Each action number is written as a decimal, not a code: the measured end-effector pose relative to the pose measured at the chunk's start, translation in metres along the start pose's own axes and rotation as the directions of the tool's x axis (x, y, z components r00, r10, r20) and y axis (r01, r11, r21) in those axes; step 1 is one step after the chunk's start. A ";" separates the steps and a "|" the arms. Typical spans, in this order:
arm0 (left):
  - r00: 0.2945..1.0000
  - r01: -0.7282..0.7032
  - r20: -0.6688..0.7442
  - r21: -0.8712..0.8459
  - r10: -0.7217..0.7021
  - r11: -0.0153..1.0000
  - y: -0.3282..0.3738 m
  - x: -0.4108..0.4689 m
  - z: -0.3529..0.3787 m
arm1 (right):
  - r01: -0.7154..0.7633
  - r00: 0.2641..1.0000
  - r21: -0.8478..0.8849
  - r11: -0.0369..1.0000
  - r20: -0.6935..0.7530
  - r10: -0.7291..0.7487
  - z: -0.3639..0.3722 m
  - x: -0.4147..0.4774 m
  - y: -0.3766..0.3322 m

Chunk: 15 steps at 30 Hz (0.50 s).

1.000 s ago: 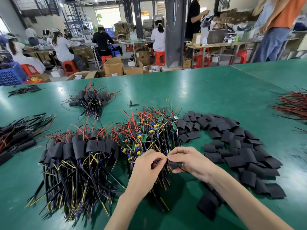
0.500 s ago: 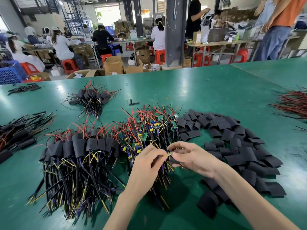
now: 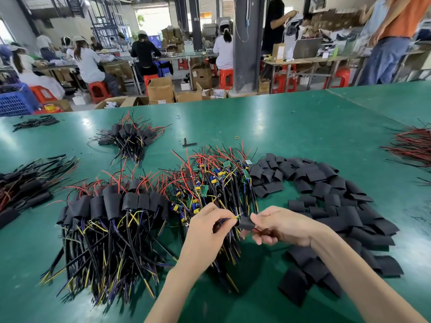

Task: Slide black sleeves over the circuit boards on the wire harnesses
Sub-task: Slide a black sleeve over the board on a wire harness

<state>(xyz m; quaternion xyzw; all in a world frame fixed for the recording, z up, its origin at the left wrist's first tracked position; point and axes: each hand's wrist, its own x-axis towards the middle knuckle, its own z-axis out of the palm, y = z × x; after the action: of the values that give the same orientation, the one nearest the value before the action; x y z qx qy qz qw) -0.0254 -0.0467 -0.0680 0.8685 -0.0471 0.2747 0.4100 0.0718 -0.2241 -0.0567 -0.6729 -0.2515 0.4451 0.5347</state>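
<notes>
near the tabletop's (image 3: 303,136) front edge, bare harnesses (image 3: 217,183) lie between finished harnesses (image 3: 112,206) and loose sleeves (image 3: 326,194). our left hand (image 3: 205,231) pinches one harness's wires (image 3: 225,221). our right hand (image 3: 284,227) pinches a black sleeve (image 3: 246,223), now drawn over the board that showed a moment ago, so we judge this one nearly done.

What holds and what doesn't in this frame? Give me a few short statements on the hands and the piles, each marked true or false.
1. The right hand holds a black sleeve. True.
2. The left hand is empty. False: it pinches the wires just left of that sleeve.
3. The loose sleeves lie in a pile right of the hands. True.
4. The covered bundle lies right of the hands. False: it lies to their left.
5. Bare green boards lie beyond the hands. True.
</notes>
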 end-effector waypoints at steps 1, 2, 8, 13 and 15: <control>1.000 -0.001 0.008 0.005 0.001 1.000 0.001 0.000 0.000 | -0.004 1.000 -0.009 1.000 -0.013 0.004 0.001 0.001 0.001; 1.000 -0.006 0.015 0.016 0.005 1.000 0.001 -0.001 0.001 | -0.004 1.000 -0.021 1.000 -0.030 0.004 0.002 0.001 0.001; 0.999 -0.049 0.016 0.111 0.047 0.993 0.002 -0.002 0.002 | 0.088 0.986 -0.144 0.986 -0.128 -0.107 0.013 0.003 0.001; 0.996 -0.084 -0.018 0.218 0.090 0.972 0.003 -0.004 0.004 | 0.104 0.971 -0.294 0.950 -0.177 -0.161 0.017 0.005 0.002; 0.990 -0.107 -0.063 0.242 0.126 0.964 0.001 -0.004 0.003 | 0.110 0.971 -0.306 0.946 -0.168 -0.167 0.017 0.008 0.005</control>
<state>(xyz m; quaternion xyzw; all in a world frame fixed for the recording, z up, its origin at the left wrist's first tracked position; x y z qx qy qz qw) -0.0280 -0.0505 -0.0708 0.8958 -0.0489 0.3355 0.2875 0.0608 -0.2106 -0.0644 -0.7652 -0.3091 0.2969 0.4804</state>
